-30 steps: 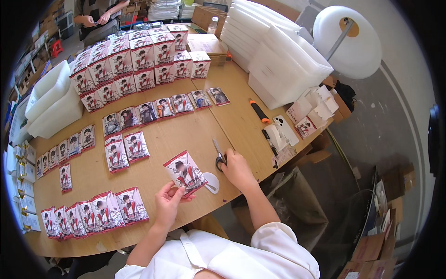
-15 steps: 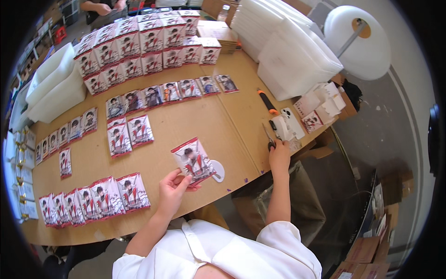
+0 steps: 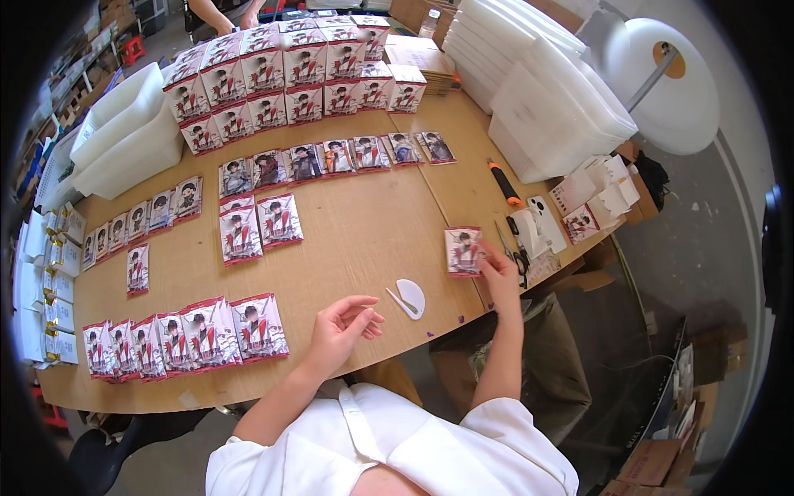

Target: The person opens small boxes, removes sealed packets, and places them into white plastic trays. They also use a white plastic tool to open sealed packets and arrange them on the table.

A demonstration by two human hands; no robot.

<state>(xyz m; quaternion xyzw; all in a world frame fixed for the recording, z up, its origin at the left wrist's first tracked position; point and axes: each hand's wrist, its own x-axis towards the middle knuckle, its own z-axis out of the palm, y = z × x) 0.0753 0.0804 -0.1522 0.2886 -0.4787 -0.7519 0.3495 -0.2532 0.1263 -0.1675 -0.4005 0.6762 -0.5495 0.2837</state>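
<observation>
At the right part of the table, my right hand grips the edge of a small card packet, white with red borders and a printed figure. My left hand hovers near the front edge, empty, its fingers loosely bent and apart. Between the hands lies a white rounded letter opener. Dark-handled scissors rest just beyond my right hand. Similar packets form an overlapping row at the front left, and two piles sit mid-table.
Stacked boxes stand at the back, before another person's hands. Card rows cross the table. White bins flank it at left and right. An orange-black cutter and a phone lie right.
The packet has passed from my left hand to my right and moved rightward. My left hand is now empty, my right is off the scissors, and the letter opener is uncovered.
</observation>
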